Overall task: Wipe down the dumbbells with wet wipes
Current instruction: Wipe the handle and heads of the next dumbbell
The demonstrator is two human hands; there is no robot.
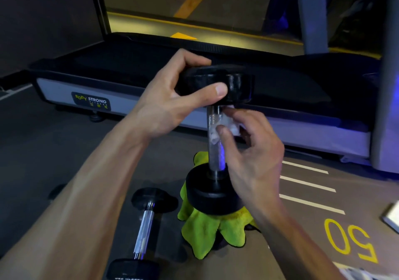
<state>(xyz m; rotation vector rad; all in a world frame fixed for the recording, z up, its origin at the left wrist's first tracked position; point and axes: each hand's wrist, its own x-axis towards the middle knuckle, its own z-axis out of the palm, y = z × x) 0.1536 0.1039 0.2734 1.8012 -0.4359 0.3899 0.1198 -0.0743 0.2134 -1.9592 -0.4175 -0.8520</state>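
The upright dumbbell (216,133) looks heavy and rigid, so it wants steadying by its top head while it stands on end; the bar is knurled metal and should give good purchase, whereas the glossy black heads seem smoother and likelier to slip under wet fingers. It stands in the middle of the scene with its lower head seated on a crumpled lime-green cloth (207,234) on the floor (64,141), which may let it rock a little. The left hand (172,98) has its grip curled round the upper head, thumb across the near face and fingers over the far rim. The right hand (252,148) pinches a small, bunched white wet wipe (228,124) against the right side of the bar, high up, just under the top head; the wipe is soft and light and will bunch further, so pressing it flat round the bar would probably cover more. The bar is silver with a blue glint low down, and both heads are thick, dark discs. A second dumbbell (142,234) lies flat on the floor to the near left, well clear of the cloth. Behind, far across the scene, runs a treadmill deck (129,72) bearing a "BODY STRONG" label.
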